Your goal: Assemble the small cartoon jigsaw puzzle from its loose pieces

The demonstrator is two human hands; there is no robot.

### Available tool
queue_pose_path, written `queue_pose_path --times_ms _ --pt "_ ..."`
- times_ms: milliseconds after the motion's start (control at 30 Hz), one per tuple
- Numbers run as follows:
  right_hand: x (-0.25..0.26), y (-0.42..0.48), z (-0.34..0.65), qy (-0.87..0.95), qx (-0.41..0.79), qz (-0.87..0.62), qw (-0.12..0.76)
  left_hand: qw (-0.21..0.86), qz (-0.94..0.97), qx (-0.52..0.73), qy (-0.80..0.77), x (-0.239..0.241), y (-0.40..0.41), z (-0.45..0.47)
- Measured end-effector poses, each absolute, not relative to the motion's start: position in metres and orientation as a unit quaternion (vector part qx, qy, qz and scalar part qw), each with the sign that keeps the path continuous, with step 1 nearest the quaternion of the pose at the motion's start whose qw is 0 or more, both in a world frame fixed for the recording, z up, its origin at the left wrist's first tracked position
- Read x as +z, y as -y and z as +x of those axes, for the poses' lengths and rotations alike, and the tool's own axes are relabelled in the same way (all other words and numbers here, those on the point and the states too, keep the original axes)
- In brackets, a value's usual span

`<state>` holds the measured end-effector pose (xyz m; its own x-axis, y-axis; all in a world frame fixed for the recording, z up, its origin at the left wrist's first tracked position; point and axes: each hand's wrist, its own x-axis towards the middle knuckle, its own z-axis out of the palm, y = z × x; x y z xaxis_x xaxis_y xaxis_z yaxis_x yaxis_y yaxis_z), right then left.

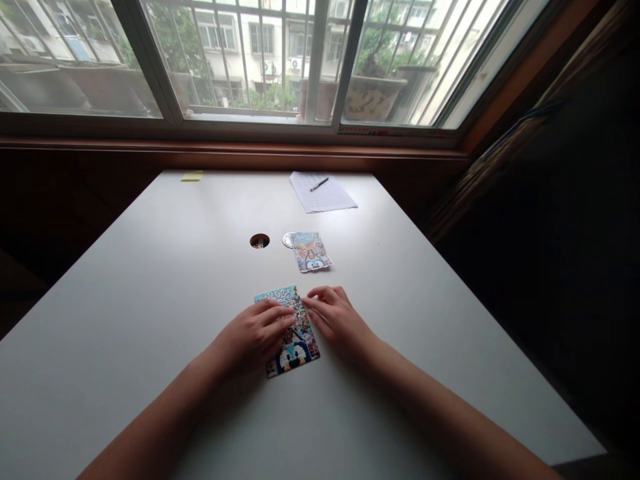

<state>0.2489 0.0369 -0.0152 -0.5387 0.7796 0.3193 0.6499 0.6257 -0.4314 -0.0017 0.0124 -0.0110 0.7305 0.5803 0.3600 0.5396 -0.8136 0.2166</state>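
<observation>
A small jigsaw puzzle (295, 357) with a crowded, colourful picture and a large blue cartoon face lies slightly turned on the white table. Over its left and middle part rests my left hand (263, 328), fingers stretched across the pieces, covering some of the picture. My right hand (337, 317) lies at the puzzle's upper right edge, its fingers loosely apart with the tips by the border. Whether those fingertips touch a piece is too small to tell. Beyond the hands is a paper picture card (311, 252) with a matching print, its near edge curled up a little.
The white table (150, 280) has a round cable hole (259, 241), with a round silvery cover (287, 241) partly under the card. Farther back lie printed sheets (333, 198) with a pen (319, 184) on top, and a yellow sticky note (192, 176). A barred window stands behind.
</observation>
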Motion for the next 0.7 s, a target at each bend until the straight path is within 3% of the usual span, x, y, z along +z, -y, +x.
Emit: queue_pose_path --times_ms 433,700 --pt "-0.008 -0.021 0.225 0.797 0.192 -0.528 0.223 -0.002 0.913 0.14 -0.383 -0.019 -0.017 -0.003" --pt "0.003 -0.041 0.225 0.708 0.435 -0.506 0.234 0.005 0.904 0.142 -0.402 -0.019 -0.016 0.001"
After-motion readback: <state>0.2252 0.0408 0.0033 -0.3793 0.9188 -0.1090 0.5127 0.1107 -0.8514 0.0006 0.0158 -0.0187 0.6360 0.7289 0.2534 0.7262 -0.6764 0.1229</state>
